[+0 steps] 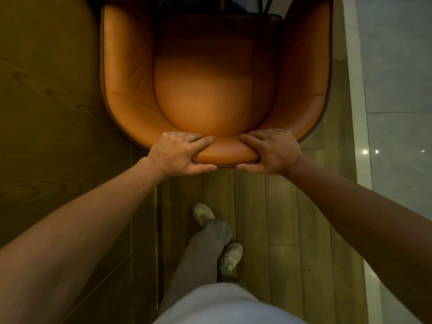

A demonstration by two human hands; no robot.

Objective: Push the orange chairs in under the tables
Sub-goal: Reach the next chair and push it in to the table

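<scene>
1. Nearest the camera, at 6 o'clock, a pale shirt (224, 307) fills the bottom edge, with grey trousers (201, 251) and two light shoes (230, 256) on the wooden plank floor (280, 206) just beyond it.
2. Both bare forearms reach up from 7 and 5 o'clock toward the middle.
3. At the centre, the left hand (180, 153) grips the top rim of the orange chair's back, fingers over the inner side and thumb along the outer edge.
4. Just to its right, the right hand (271, 152) holds the same rim the same way; the two hands are near each other but apart.
5. From the centre to 12 o'clock sits the orange chair (215, 90), seen from above, its seat front in shadow at the top edge, where thin dark legs show.
6. At 9 o'clock a wood-grain panel (46, 101) runs beside the chair.
7. At 3 o'clock lies a glossy grey tiled floor (397, 78) with small light reflections.
</scene>
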